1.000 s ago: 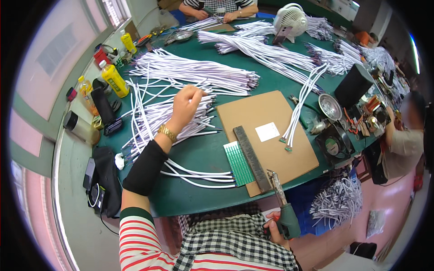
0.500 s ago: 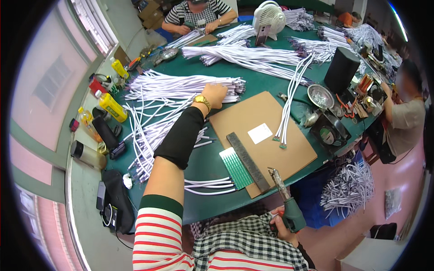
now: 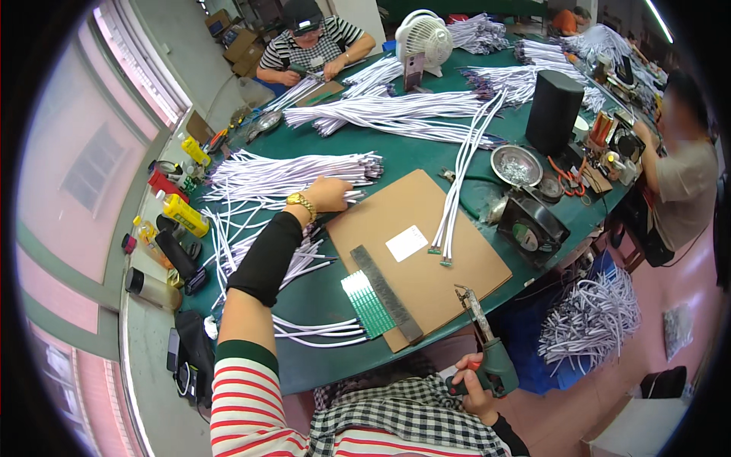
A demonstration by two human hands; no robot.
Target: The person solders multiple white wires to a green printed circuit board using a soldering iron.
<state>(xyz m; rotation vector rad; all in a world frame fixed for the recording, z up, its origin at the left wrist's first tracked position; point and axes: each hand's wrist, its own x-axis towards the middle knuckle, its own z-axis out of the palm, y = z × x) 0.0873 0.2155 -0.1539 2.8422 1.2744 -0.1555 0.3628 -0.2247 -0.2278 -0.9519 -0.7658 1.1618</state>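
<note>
My left hand [image 3: 329, 195], with a gold watch and a black sleeve at the wrist, is closed at the near edge of a bundle of white cables [image 3: 289, 171], by their dark tipped ends. Its fingers curl round cable there, partly hidden. In my right hand [image 3: 474, 388] is a green soldering gun [image 3: 498, 368], its metal tip pointing up and away, off the table's front edge. Between the hands lies a green circuit board panel [image 3: 367, 306] on cardboard [image 3: 445, 286], against a dark bar [image 3: 386, 295]. White cables [image 3: 320, 330] run left from the panel.
Several cables with small green boards [image 3: 449, 221] lie across the cardboard. A metal bowl [image 3: 516, 166], a black fan [image 3: 533, 227] and a black speaker [image 3: 554, 114] stand to the right. Yellow bottles [image 3: 183, 213] line the left. Across the table a co-worker [image 3: 316, 53] handles cables.
My left hand has come from the top of the bundle's right end to its near edge, closer to me. The soldering gun stays in my right hand. The whole view has shifted slightly.
</note>
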